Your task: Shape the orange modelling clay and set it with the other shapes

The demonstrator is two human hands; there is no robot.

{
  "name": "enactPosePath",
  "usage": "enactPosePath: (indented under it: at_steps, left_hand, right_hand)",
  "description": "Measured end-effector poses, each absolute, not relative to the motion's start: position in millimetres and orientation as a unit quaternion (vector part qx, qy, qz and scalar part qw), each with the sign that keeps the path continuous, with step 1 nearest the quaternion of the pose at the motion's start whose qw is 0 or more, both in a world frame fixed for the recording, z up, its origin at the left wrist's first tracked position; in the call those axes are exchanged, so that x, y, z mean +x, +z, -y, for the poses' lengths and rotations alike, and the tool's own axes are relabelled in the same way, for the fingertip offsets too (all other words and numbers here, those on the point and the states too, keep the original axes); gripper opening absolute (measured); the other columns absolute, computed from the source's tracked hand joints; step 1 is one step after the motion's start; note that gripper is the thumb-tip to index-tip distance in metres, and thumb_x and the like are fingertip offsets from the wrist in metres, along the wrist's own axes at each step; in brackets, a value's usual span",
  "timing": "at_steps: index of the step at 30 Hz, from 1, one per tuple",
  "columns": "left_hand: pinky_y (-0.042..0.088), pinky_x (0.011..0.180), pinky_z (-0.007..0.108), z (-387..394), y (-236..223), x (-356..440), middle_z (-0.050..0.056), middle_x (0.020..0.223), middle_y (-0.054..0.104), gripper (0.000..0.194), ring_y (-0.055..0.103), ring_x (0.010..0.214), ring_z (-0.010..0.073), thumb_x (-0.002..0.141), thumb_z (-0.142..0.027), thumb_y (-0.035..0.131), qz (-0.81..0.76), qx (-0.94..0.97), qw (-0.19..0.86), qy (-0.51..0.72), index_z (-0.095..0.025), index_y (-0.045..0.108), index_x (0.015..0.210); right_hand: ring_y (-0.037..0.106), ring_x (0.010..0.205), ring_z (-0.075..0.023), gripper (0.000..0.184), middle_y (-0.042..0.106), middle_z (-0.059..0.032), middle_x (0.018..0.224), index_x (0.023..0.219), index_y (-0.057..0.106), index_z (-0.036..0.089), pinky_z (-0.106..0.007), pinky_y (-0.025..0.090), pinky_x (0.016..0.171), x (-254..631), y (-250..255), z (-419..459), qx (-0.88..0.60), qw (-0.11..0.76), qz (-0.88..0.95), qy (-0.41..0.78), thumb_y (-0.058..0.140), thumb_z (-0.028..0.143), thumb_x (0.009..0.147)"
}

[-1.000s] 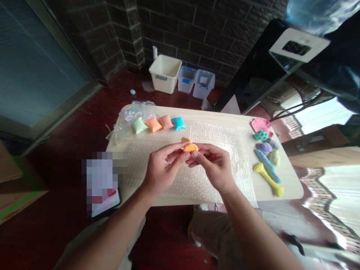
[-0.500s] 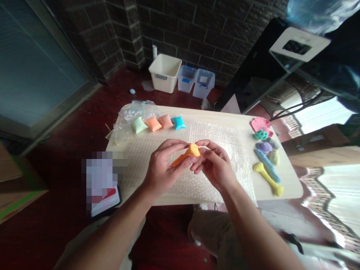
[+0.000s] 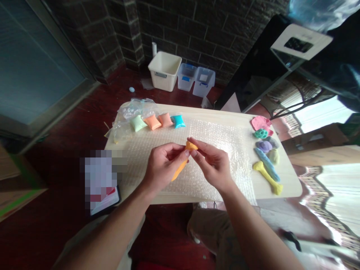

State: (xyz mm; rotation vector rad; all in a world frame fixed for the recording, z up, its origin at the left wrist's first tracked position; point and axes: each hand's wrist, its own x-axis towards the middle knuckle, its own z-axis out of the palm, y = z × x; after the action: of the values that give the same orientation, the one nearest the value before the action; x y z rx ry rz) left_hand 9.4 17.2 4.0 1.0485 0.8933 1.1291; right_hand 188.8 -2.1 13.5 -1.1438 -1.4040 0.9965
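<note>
Clay [image 3: 192, 145] of orange colour is held in the air, above the bubble wrap [image 3: 236, 161]. Left hand [image 3: 160, 165] pinches it just under its rounded upper end, and its long lower part slants down toward the person. Right hand [image 3: 215, 165] pinches the same end, thumb against forefinger. The step in hand seems to be shaping this end; a further press would call for light, even fingertips, with the lower part supported against bending. Both forearms cross the near edge of the bench [image 3: 288, 182]. Around the hands the wrap leaves open room: the blue packet [image 3: 178, 121] lies toward the far edge, and the yellow bone-shaped piece [image 3: 267, 178] is near the right edge, well apart from the fingers.
</note>
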Motion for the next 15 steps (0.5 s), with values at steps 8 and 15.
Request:
enactPosePath:
  at_steps: [8,15]
  left_hand:
    - [0.062,0.061,0.029,-15.5,7.8,9.5,0.009,0.081,0.083,0.032,0.076,0.068,0.0193,0.082,-0.045,0.094,-0.395,0.436,0.645,0.488,-0.017,0.084,0.093]
    - [0.065,0.079,0.031,-17.4,10.6,6.9,0.006,0.091,0.083,0.030,0.080,0.081,0.0194,0.090,-0.044,0.087,-0.370,0.345,0.721,0.474,-0.019,0.077,0.105]
  right_hand:
    - [0.081,0.116,-0.0284,0.034,0.083,-0.0075,0.130,0.135,0.080,0.030,-0.050,0.068,0.103,189.6,5.1,4.0,-0.467,0.498,0.587,0.434,0.078,0.031,0.101]
    - [0.082,0.107,-0.0232,0.026,0.085,-0.0058,0.119,0.118,0.080,0.028,-0.040,0.068,0.095,185.2,14.4,-3.2,-0.415,0.570,0.482,0.520,0.087,0.026,0.093]
